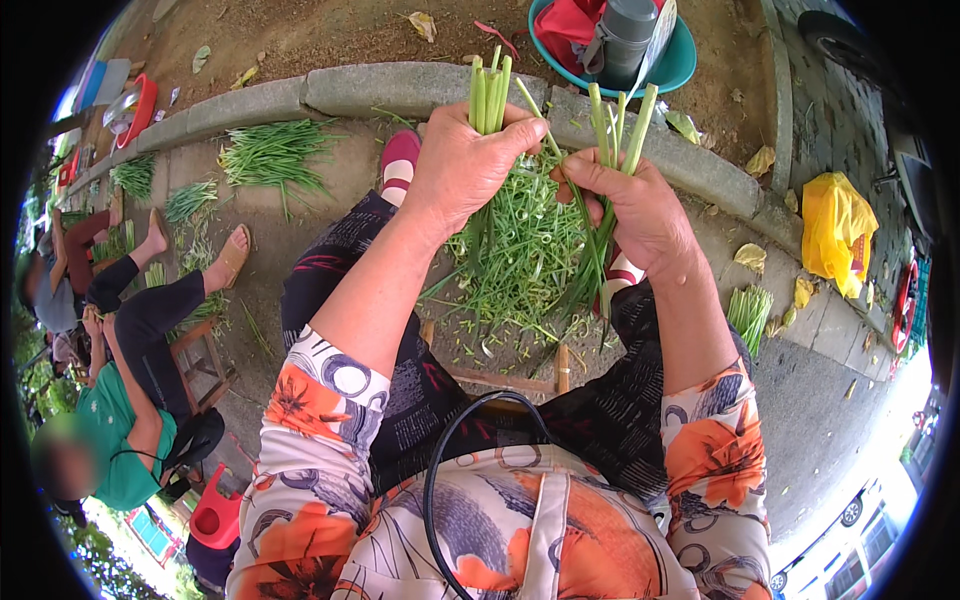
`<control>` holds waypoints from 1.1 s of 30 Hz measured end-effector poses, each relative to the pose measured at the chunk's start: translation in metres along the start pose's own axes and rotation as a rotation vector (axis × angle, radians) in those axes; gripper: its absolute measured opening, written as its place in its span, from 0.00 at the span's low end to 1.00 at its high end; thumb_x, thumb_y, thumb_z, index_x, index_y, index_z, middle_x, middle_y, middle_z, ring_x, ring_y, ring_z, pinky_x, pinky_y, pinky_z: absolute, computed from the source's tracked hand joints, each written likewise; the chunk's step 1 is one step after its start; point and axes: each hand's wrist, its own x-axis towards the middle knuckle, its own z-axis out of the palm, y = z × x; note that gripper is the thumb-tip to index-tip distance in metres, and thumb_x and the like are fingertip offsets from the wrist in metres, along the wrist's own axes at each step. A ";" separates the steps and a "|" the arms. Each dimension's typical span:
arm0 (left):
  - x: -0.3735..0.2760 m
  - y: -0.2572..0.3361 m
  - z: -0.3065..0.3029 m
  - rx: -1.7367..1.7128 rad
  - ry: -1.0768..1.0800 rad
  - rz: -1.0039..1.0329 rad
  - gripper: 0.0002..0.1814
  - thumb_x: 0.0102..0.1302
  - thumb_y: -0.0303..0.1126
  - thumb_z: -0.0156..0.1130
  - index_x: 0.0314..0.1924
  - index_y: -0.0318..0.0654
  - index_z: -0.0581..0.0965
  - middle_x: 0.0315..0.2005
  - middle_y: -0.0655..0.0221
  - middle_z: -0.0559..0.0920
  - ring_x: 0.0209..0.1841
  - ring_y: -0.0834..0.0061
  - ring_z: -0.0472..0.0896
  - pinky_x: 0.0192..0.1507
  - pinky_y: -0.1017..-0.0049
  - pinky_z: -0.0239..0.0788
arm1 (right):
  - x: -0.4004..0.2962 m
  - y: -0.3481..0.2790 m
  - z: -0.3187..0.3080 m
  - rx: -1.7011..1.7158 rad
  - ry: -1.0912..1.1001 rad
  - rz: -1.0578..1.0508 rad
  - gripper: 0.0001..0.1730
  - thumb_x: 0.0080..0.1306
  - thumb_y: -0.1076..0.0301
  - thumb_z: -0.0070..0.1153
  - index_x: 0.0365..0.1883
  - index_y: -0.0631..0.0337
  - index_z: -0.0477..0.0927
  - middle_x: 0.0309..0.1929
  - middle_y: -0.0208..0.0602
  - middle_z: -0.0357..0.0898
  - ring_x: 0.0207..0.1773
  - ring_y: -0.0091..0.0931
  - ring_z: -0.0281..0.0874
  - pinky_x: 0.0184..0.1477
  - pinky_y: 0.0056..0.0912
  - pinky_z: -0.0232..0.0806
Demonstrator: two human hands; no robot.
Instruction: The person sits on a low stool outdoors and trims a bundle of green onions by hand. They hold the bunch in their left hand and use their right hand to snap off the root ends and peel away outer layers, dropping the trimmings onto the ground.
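My left hand [469, 165] is closed around a small bunch of pale green vegetable stalks [489, 97], their cut ends up and their leaves hanging below. Across from it, my right hand [637, 199] grips a looser bunch of the same stalks [636, 131]. One thin stalk [538, 112] slants between the two hands, its lower end by my right fingers. Beneath both hands, a heap of green leaf trimmings [517, 247] covers the ground between my feet.
A stone kerb [375, 90] runs behind the heap. Beyond it stands a teal basin [684, 60] holding a grey flask [626, 41]. Bundled greens [274, 154] lie left; another bundle [750, 309] and a yellow bag [836, 225] are right. A seated person [124, 427] works at left.
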 end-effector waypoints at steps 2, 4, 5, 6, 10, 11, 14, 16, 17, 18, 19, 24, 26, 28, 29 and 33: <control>0.000 0.000 0.000 0.010 -0.012 0.007 0.08 0.60 0.32 0.65 0.32 0.35 0.80 0.23 0.75 0.79 0.22 0.90 0.67 0.24 0.86 0.57 | 0.001 0.000 0.000 0.007 -0.010 0.018 0.11 0.60 0.64 0.58 0.33 0.64 0.80 0.25 0.32 0.79 0.22 0.16 0.61 0.26 0.18 0.54; -0.001 0.001 0.001 0.005 -0.023 0.016 0.08 0.60 0.32 0.65 0.32 0.34 0.80 0.23 0.74 0.79 0.22 0.90 0.67 0.24 0.86 0.57 | 0.001 0.000 -0.001 0.018 -0.012 0.037 0.11 0.60 0.64 0.58 0.34 0.64 0.80 0.25 0.31 0.79 0.22 0.16 0.61 0.26 0.18 0.54; 0.000 0.002 0.001 0.006 -0.031 0.025 0.08 0.60 0.32 0.64 0.33 0.34 0.80 0.23 0.74 0.79 0.22 0.90 0.67 0.24 0.86 0.57 | 0.001 -0.001 -0.002 0.024 -0.013 0.046 0.11 0.60 0.64 0.58 0.34 0.64 0.80 0.25 0.31 0.78 0.23 0.17 0.61 0.27 0.19 0.54; -0.001 0.002 0.001 0.007 -0.038 0.032 0.07 0.60 0.32 0.64 0.33 0.34 0.80 0.23 0.74 0.79 0.22 0.90 0.67 0.24 0.87 0.57 | 0.001 0.000 -0.002 0.028 -0.014 0.055 0.11 0.60 0.64 0.57 0.34 0.64 0.80 0.25 0.31 0.78 0.23 0.17 0.61 0.27 0.19 0.54; 0.000 -0.001 -0.001 0.012 -0.044 0.070 0.07 0.61 0.32 0.64 0.32 0.35 0.80 0.23 0.74 0.79 0.21 0.90 0.67 0.24 0.86 0.57 | 0.000 -0.001 -0.004 0.066 -0.027 0.089 0.11 0.62 0.65 0.56 0.34 0.64 0.80 0.26 0.30 0.78 0.24 0.17 0.61 0.28 0.19 0.54; 0.000 -0.001 -0.001 0.007 -0.046 0.074 0.07 0.61 0.31 0.64 0.32 0.35 0.80 0.23 0.75 0.79 0.21 0.90 0.67 0.23 0.86 0.57 | 0.000 -0.001 -0.004 0.081 -0.033 0.098 0.10 0.62 0.65 0.55 0.34 0.64 0.80 0.26 0.30 0.78 0.24 0.17 0.61 0.28 0.19 0.54; -0.001 -0.005 -0.001 0.013 -0.052 0.134 0.06 0.61 0.31 0.63 0.33 0.35 0.80 0.22 0.75 0.78 0.21 0.90 0.66 0.22 0.86 0.56 | -0.002 -0.003 -0.002 0.111 -0.036 0.130 0.10 0.63 0.66 0.54 0.34 0.65 0.80 0.27 0.30 0.78 0.25 0.17 0.60 0.29 0.19 0.55; 0.000 -0.004 -0.001 0.022 -0.073 0.103 0.06 0.61 0.31 0.62 0.33 0.35 0.80 0.22 0.76 0.78 0.21 0.90 0.66 0.22 0.86 0.55 | -0.002 -0.003 -0.003 0.130 -0.035 0.137 0.10 0.63 0.66 0.54 0.34 0.65 0.80 0.27 0.29 0.77 0.25 0.17 0.60 0.29 0.19 0.55; 0.000 -0.004 -0.001 0.026 -0.083 0.087 0.06 0.62 0.31 0.62 0.33 0.35 0.80 0.22 0.76 0.78 0.21 0.90 0.66 0.22 0.86 0.55 | -0.002 -0.003 -0.004 0.137 -0.045 0.139 0.10 0.63 0.66 0.54 0.34 0.64 0.80 0.27 0.29 0.77 0.25 0.17 0.60 0.28 0.19 0.55; -0.001 -0.004 -0.001 0.001 -0.096 0.076 0.06 0.62 0.31 0.62 0.34 0.35 0.80 0.22 0.76 0.78 0.21 0.90 0.66 0.22 0.86 0.55 | -0.002 -0.003 -0.005 0.144 -0.058 0.140 0.10 0.63 0.66 0.54 0.34 0.64 0.80 0.27 0.29 0.77 0.25 0.17 0.60 0.28 0.19 0.55; -0.001 -0.005 0.001 -0.023 -0.108 0.066 0.06 0.62 0.31 0.61 0.34 0.35 0.80 0.22 0.76 0.78 0.21 0.90 0.65 0.22 0.86 0.55 | -0.002 -0.003 -0.005 0.140 -0.064 0.132 0.10 0.63 0.66 0.54 0.34 0.64 0.80 0.27 0.28 0.77 0.25 0.17 0.60 0.28 0.19 0.55; -0.004 -0.001 0.002 -0.076 -0.163 0.000 0.07 0.62 0.31 0.62 0.35 0.34 0.81 0.23 0.74 0.80 0.23 0.88 0.70 0.26 0.85 0.60 | 0.000 0.000 -0.007 0.142 -0.063 0.099 0.10 0.63 0.65 0.55 0.35 0.63 0.80 0.26 0.28 0.76 0.24 0.16 0.60 0.28 0.19 0.54; -0.004 -0.006 0.003 -0.017 -0.136 0.027 0.07 0.61 0.31 0.63 0.35 0.34 0.81 0.25 0.72 0.81 0.25 0.87 0.73 0.28 0.84 0.63 | 0.001 0.002 -0.005 0.133 -0.042 0.056 0.10 0.63 0.65 0.56 0.34 0.63 0.80 0.26 0.28 0.76 0.24 0.16 0.60 0.28 0.18 0.54; -0.005 -0.004 0.004 0.014 -0.127 0.016 0.07 0.61 0.30 0.63 0.34 0.34 0.81 0.26 0.71 0.82 0.27 0.86 0.75 0.30 0.83 0.65 | 0.001 0.004 -0.005 0.129 -0.028 0.030 0.10 0.62 0.64 0.56 0.34 0.63 0.80 0.26 0.28 0.77 0.25 0.16 0.60 0.28 0.18 0.54; -0.005 -0.004 0.004 0.029 -0.122 0.011 0.07 0.61 0.30 0.63 0.34 0.33 0.81 0.26 0.70 0.82 0.28 0.85 0.76 0.31 0.83 0.66 | 0.001 0.004 -0.005 0.131 -0.027 0.026 0.10 0.62 0.64 0.57 0.34 0.62 0.80 0.26 0.28 0.77 0.25 0.16 0.61 0.28 0.17 0.54; -0.004 -0.007 0.003 0.060 -0.140 0.046 0.06 0.61 0.29 0.63 0.33 0.33 0.81 0.26 0.71 0.82 0.28 0.85 0.76 0.31 0.83 0.66 | 0.003 0.005 -0.006 0.094 -0.024 0.018 0.10 0.64 0.66 0.56 0.37 0.65 0.78 0.26 0.28 0.74 0.22 0.14 0.60 0.27 0.17 0.57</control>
